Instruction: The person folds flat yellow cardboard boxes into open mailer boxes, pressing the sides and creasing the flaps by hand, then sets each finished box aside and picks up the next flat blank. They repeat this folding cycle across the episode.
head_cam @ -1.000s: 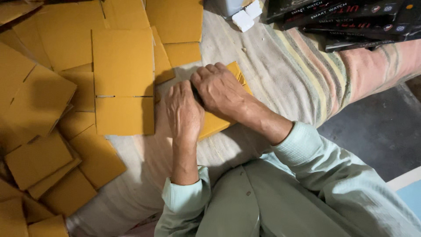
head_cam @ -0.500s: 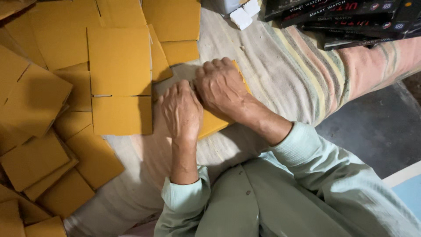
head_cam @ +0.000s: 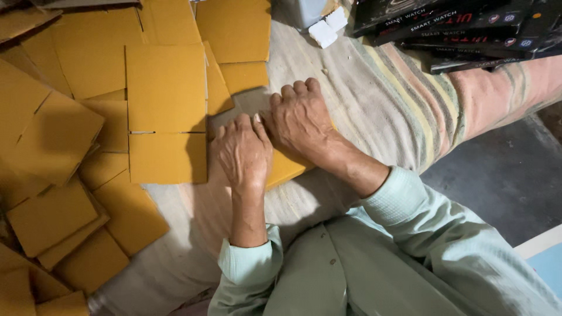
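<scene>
Hands pressing together, left hand (head_cam: 243,153) and right hand (head_cam: 300,120), fingers flat and gripping nothing, have slid slightly leftward on a yellow cardboard piece (head_cam: 285,167) lying on striped cloth (head_cam: 374,93) beside loose cardboard sheets (head_cam: 167,111).

Ahead of the fingers (head_cam: 295,90) bare striped cloth (head_cam: 374,88) lies open — left, overlapping cardboard sheets (head_cam: 167,111) crowd in; far right, stacked black boxes (head_cam: 462,29).

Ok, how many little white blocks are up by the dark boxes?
2: white blocks side by side at the top centre, just left of the dark boxes, above the right hand. More may be hidden.
</scene>
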{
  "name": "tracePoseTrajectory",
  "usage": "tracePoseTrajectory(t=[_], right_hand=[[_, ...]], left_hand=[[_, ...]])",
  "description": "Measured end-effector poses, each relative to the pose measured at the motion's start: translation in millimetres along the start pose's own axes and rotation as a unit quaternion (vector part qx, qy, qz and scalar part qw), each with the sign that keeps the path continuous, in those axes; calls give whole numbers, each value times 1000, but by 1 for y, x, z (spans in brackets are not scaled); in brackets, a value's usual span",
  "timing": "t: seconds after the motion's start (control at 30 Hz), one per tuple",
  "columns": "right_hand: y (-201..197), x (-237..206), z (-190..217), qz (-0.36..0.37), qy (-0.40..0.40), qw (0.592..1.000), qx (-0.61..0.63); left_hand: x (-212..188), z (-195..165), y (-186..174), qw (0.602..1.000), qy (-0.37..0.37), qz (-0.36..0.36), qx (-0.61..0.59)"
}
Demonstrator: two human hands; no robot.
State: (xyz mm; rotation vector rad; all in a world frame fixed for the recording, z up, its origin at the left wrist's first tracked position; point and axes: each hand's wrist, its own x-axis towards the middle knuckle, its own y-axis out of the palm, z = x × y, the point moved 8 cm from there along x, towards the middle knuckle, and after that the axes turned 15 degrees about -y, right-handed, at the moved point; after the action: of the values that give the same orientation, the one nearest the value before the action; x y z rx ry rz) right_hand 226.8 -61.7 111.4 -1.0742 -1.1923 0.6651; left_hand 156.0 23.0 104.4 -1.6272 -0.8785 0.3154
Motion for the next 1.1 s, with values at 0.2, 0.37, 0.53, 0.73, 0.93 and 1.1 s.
tracePoseTrajectory(t=[0.2, 0.37, 0.53, 0.73, 0.93, 1.1], right_hand=[[-4, -20, -4, -26, -5, 999, 24], [-7, -36, -16, 33, -16, 998, 47], [-28, -56, 9, 46, -134, 984, 110], [-9, -53, 40, 50, -35, 997, -44], [-16, -71, 12, 59, 20, 998, 32], [-30, -78, 8, 78, 14, 992, -101]], left_hand=[[-12, -2, -3, 997, 63, 36, -22], [-46, 3, -23, 978, 164, 90, -88], [-66, 7, -39, 971, 160, 136, -111], [-68, -13, -18, 989, 79, 107, 67], [-67, 12, -32, 992, 73, 90, -52], [-71, 29, -24, 995, 27, 78, 60]])
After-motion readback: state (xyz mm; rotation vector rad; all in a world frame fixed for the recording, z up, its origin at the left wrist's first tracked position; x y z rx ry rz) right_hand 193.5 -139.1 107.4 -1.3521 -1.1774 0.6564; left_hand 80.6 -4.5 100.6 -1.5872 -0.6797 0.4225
